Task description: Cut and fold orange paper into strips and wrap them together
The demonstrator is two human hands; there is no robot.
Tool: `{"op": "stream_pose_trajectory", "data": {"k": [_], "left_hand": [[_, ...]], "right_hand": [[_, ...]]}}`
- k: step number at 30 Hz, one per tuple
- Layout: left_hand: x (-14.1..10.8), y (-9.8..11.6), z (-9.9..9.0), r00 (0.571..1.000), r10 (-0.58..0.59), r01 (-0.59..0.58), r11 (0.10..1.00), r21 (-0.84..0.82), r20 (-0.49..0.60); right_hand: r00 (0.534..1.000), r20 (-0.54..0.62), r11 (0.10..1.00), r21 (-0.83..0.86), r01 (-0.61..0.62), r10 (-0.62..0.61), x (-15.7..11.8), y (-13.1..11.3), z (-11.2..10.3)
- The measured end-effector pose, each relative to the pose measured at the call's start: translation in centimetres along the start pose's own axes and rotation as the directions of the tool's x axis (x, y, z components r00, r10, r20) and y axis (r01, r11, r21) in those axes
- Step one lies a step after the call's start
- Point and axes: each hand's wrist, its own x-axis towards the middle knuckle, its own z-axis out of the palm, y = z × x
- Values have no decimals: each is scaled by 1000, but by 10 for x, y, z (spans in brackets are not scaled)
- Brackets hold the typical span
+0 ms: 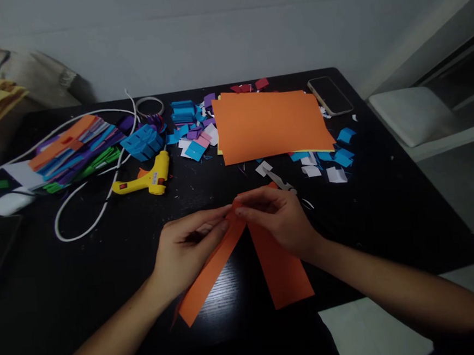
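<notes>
My left hand (191,249) and my right hand (279,218) meet near the table's middle, both pinching the upper end of a narrow orange paper strip (215,275). The strip slants down to the left, under my left hand's fingers. A wider orange strip (281,267) lies on the black table below my right hand, its top partly hidden by that hand. Scissors (278,181) lie just beyond my right hand, their handles mostly hidden. Orange sheets (272,125) are stacked farther back.
A yellow glue gun (152,176) lies left of centre beside a looping white cable (65,235). Folded coloured strips (76,149) are piled at the back left. Paper scraps (196,149) surround the sheets. A phone (329,96) rests at the back right corner.
</notes>
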Motion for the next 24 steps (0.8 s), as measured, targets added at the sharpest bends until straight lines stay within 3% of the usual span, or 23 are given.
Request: {"op": "stream_pose_trajectory", "data": {"k": [24], "left_hand": [[-3, -3, 0, 998, -67, 67, 997, 31, 9]], "right_hand": [[1000, -14, 996, -92, 5, -6, -3, -7, -1]]}}
